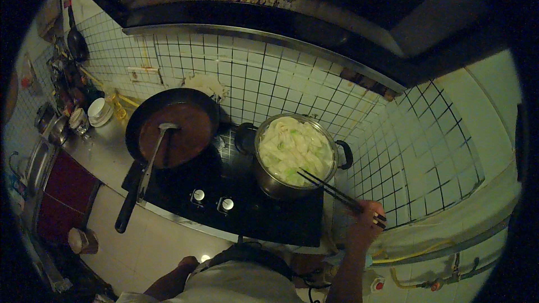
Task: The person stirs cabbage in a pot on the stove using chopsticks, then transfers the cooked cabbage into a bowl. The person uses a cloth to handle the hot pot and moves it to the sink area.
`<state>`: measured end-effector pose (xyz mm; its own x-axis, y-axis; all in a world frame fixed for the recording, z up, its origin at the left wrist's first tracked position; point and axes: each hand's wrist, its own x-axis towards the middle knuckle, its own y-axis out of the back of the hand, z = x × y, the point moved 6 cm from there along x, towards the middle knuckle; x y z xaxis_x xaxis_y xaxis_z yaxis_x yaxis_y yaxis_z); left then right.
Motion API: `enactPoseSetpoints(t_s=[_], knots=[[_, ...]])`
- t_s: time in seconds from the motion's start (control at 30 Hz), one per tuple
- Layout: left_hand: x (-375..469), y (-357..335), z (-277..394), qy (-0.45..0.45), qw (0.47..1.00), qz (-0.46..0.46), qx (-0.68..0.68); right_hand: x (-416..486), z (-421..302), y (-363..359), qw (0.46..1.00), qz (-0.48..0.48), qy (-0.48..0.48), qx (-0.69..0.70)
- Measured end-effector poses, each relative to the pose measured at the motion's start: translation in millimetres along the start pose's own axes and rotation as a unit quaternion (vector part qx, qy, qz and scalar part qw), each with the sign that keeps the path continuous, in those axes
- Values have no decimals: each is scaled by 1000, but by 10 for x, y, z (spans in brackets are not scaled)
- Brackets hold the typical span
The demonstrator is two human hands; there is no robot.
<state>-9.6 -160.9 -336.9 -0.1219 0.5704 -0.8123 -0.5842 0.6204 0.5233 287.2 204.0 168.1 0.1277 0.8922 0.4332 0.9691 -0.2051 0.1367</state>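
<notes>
My right hand is closed around a pair of dark chopsticks, whose tips rest in the steel pot at its near edge. Pale, flat pieces that look like cabbage or wide noodles, with bits of green, fill this two-handled pot. Left of it on the black gas hob stands a dark wok with reddish-brown sauce. A metal spatula with a black handle leans in the wok. Low beside my body is my left hand, away from the hob; its fingers are hard to make out.
White bowls, an oil bottle and jars stand on the counter at the left. The wok's black handle juts over the front edge. A range hood hangs above. Two knobs sit on the hob. A tiled wall bounds the right side.
</notes>
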Motion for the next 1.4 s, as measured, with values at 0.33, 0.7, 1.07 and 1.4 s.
enactPoseSetpoints(t_s=[0.33, 0.7, 1.07, 1.4], knots=[[-105, 120, 37, 68, 992, 36, -97, 26, 106, 118, 989, 69, -71, 114], [4, -90, -101, -16, 984, 92, -154, 80, 243, 64, 956, 97, -148, 233], [-208, -61, 200, -68, 997, 44, -14, 16, 423, 42, 866, 69, -290, 401], [258, -619, -37, 33, 992, 33, -115, -434, -446, -119, 766, -104, -404, 489]])
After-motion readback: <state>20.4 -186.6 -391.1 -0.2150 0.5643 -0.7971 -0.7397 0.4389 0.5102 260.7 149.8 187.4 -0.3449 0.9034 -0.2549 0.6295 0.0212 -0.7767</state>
